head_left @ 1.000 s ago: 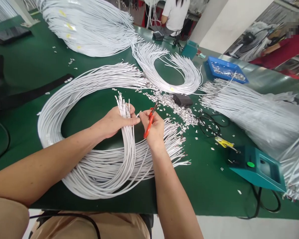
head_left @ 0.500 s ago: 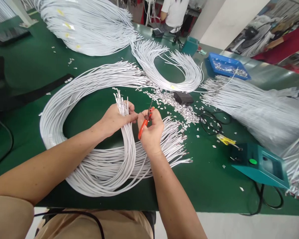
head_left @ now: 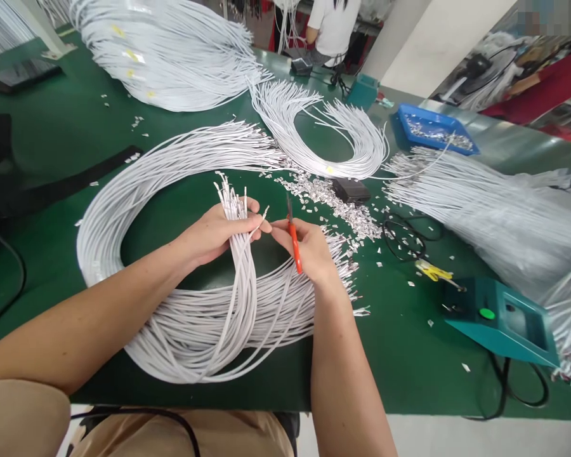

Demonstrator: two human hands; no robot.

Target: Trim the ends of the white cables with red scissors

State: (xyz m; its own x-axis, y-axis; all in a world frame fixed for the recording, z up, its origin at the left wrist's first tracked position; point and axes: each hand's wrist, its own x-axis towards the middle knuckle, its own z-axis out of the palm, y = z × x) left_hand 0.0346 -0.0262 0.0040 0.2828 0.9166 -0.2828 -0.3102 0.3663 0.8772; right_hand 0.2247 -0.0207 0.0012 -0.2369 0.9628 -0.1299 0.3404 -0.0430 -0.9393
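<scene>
My left hand [head_left: 221, 230] is closed round a bunch of white cables [head_left: 242, 260], their cut ends standing up above the fingers. One cable end [head_left: 265, 214] leans out to the right, between the two hands. In my right hand [head_left: 314, 247] are scissor-like snips [head_left: 294, 238] with orange handles, blades pointing away from me. The fingertips of the right hand are close to those of the left; whether they touch the single cable is unclear. Beneath both hands curves a large coil of white cables [head_left: 99, 222], its near ends lying to the right under my right wrist.
Small silvery-white scraps [head_left: 333, 200] lie scattered round a black block [head_left: 351, 190]. Further back are a smaller cable coil [head_left: 361, 152], a big cable bundle [head_left: 171, 63] and a blue tray [head_left: 435, 130]. At right stand a teal device [head_left: 504, 317] and wrapped cables [head_left: 514, 209].
My right hand has shifted right, and the snips have turned more upright in it. A single cable end now leans out beside my left thumb. The left hand keeps its hold on the bunch.
</scene>
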